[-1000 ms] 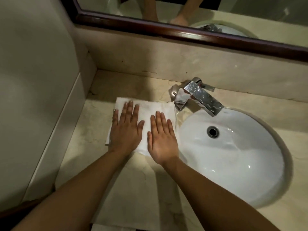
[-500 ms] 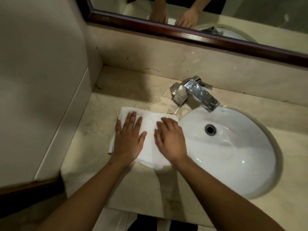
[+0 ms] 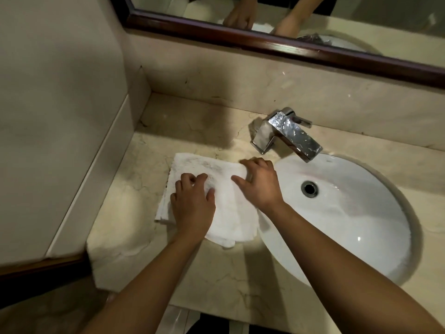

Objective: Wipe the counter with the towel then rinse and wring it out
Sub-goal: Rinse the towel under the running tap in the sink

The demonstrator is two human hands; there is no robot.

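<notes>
A white folded towel [image 3: 226, 213] lies on the beige marble counter [image 3: 134, 213], just left of the sink. My left hand [image 3: 192, 203] rests on its left half with the fingers curled into the cloth. My right hand [image 3: 260, 184] sits on the towel's upper right corner, fingers bent over the far edge and gripping it. Grey smudges mark the towel's far part. The white oval sink basin [image 3: 349, 213] with its drain [image 3: 309, 188] lies to the right.
A chrome faucet [image 3: 289, 133] stands behind the basin, spout over the bowl, with no water visible. A wall [image 3: 60, 116] closes the left side. A dark-framed mirror [image 3: 289, 47] runs above the backsplash. The counter's front edge is near my forearms.
Both hands went from flat on the towel to curled, bunching the cloth. The towel and hands slid toward me along the counter, and its far edge now shows grey marks.
</notes>
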